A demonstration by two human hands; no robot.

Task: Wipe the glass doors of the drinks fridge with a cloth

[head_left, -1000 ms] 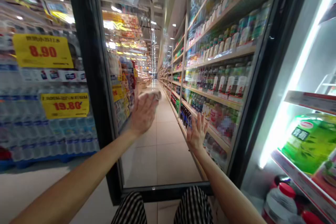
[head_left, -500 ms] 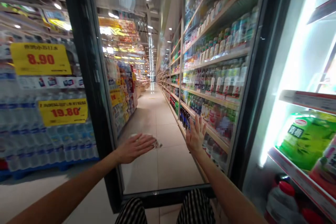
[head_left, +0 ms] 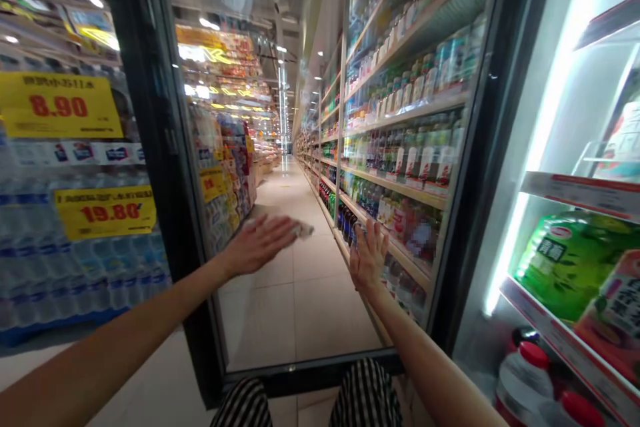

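Note:
A glass door (head_left: 260, 327) with a dark frame (head_left: 153, 113) stands in front of me. My left hand (head_left: 260, 244) lies nearly flat against the pane, blurred by motion. Under its fingers is a small pale cloth (head_left: 303, 230), its end poking out past the fingertips; most of it is hidden by the hand. To the right, my right hand (head_left: 369, 257) touches the same pane with fingers spread, holding nothing. Bottles show in the glass behind both hands.
At the right is a lit cooler shelf (head_left: 560, 333) with green drink packs (head_left: 565, 270) and red-capped bottles (head_left: 525, 373). Stacked water bottles (head_left: 75, 240) and yellow price signs (head_left: 60, 107) stand at the left. My knees (head_left: 367, 397) are close to the door's bottom rail.
My left hand has slid upward on the glass with the cloth. The right hand stays at nearly the same spot. The whole view has shifted slightly.

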